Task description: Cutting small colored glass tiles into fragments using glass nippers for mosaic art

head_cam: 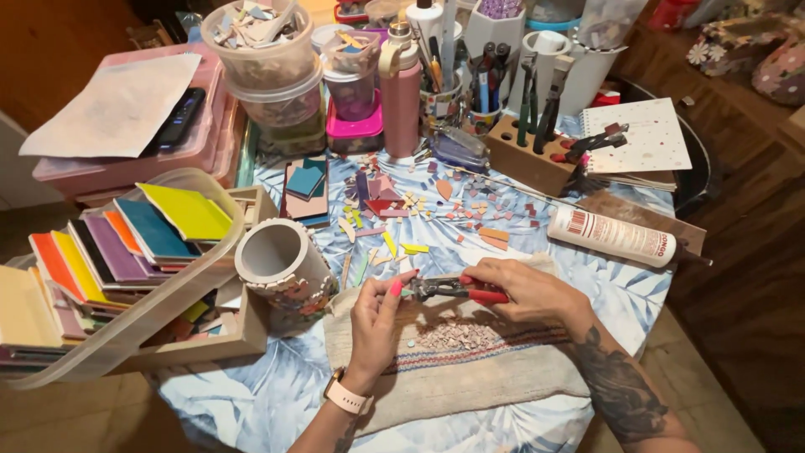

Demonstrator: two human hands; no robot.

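Tile sheets [159,231] in many colours stand filed in a clear tub, well left of the woven cloth [470,369]. Just left of that cloth lies a grey pot [281,260], tipped on its side. Over the cloth, the left hand [377,323] pinches a small tile piece at the nose of red-handled nippers [457,289], gripped in the right hand [524,294]. Cutting looks under way; a steady squeeze seems needed next. Pale chips [457,335] lie heaped on the cloth.
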